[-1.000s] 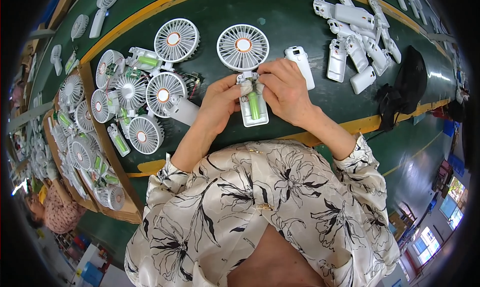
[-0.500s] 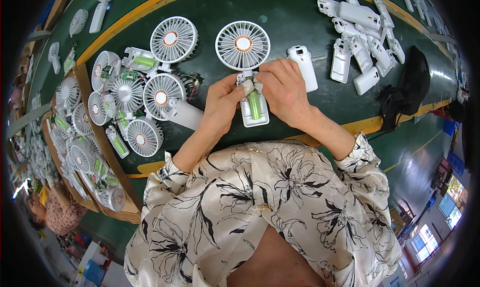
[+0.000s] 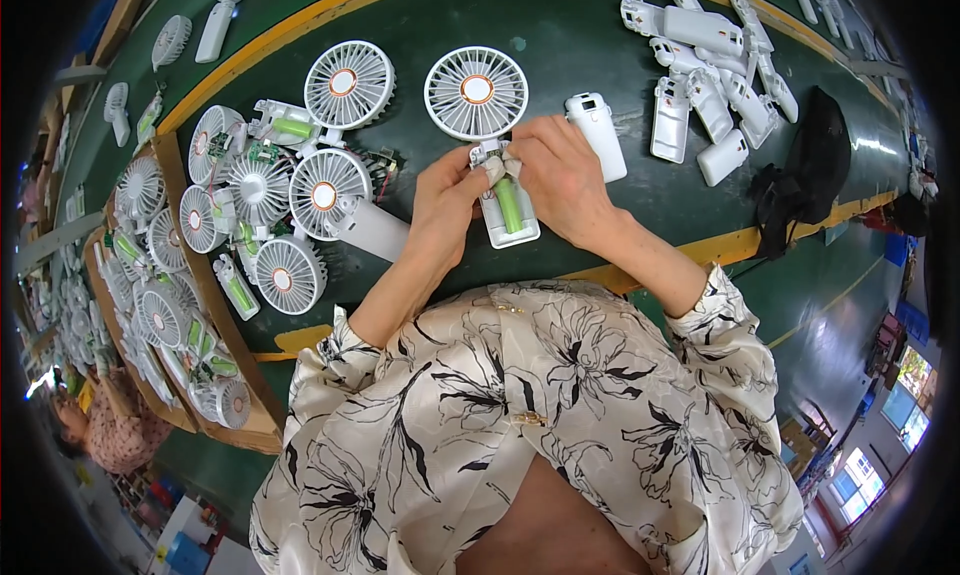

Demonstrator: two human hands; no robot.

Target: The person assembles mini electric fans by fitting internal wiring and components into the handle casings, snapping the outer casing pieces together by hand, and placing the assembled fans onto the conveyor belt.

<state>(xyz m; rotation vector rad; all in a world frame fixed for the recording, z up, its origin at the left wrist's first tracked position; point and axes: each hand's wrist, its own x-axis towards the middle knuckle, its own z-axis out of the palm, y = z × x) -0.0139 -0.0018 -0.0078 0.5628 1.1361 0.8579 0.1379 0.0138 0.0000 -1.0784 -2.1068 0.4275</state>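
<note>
1. The green table (image 3: 565, 35) is bordered by a yellow strip at its near edge; above that side of it the fan is held.
2. The white fan (image 3: 476, 92) is laid lengthwise from far edge to near edge, its handle end angled slightly right. An orange ring is seen around its pale hub.
3. By the left hand (image 3: 443, 203), the handle is clamped between thumb and fingers, leftward of centre. By the right hand (image 3: 563, 182), it is touched from the right, fingers bunched; whether anything is pinched cannot be told. Neither hand is nearer.
4. The handle (image 3: 492, 218) is left uncovered, its hollow facing up.
5. Inside, a green battery (image 3: 510, 207) is seated lengthwise, its upper end partly hidden.
</note>
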